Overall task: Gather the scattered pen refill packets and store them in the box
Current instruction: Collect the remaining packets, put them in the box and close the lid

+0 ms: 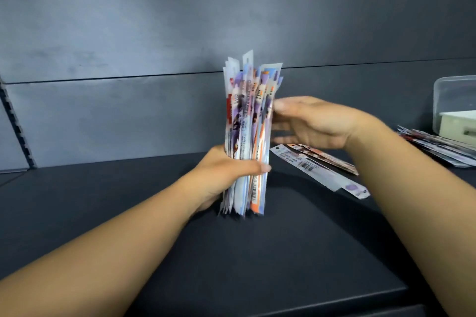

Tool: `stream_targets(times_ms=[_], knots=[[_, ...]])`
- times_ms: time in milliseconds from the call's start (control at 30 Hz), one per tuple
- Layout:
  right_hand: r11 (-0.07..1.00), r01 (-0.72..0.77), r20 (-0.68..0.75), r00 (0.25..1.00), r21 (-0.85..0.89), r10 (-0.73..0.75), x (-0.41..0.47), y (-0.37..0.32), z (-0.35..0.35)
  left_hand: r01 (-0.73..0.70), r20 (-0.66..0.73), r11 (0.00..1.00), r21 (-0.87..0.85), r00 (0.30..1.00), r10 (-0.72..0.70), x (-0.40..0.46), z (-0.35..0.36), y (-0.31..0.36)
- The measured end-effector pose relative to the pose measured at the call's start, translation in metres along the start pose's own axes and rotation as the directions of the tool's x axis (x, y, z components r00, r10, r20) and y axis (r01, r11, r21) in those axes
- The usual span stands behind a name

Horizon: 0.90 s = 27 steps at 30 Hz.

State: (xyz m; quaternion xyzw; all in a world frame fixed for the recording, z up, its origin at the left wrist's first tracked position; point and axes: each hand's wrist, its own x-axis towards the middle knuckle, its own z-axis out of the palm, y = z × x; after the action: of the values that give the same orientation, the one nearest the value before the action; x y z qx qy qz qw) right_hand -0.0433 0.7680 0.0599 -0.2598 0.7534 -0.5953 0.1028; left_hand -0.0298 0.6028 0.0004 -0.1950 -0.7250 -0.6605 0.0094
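Observation:
My left hand [226, 175] grips a thick bundle of pen refill packets [247, 121], held upright with its lower ends on the dark shelf [257, 252]. My right hand [309, 123] is beside the bundle's right side, fingers straight and blurred, fingertips touching or nearly touching the packets. A few loose packets [319, 166] lie flat on the shelf behind my right wrist. More packets [443, 147] lie in a pile at the far right. A clear plastic box [453, 100] stands at the right edge, cut off by the frame.
A dark grey back wall [180, 33] rises behind the shelf. A notched upright rail [15, 121] runs down the left side. A pale object [461, 123] sits inside or in front of the clear box. The shelf's front edge is near the bottom right.

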Motion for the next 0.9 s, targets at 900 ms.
stream_targets(times_ms=[900], knots=[[0.651,-0.697,-0.743,0.600,-0.302,0.297,0.003,0.059,-0.073,0.100,-0.014,0.972,-0.214,0.994,-0.105,0.005,-0.022,0.003]])
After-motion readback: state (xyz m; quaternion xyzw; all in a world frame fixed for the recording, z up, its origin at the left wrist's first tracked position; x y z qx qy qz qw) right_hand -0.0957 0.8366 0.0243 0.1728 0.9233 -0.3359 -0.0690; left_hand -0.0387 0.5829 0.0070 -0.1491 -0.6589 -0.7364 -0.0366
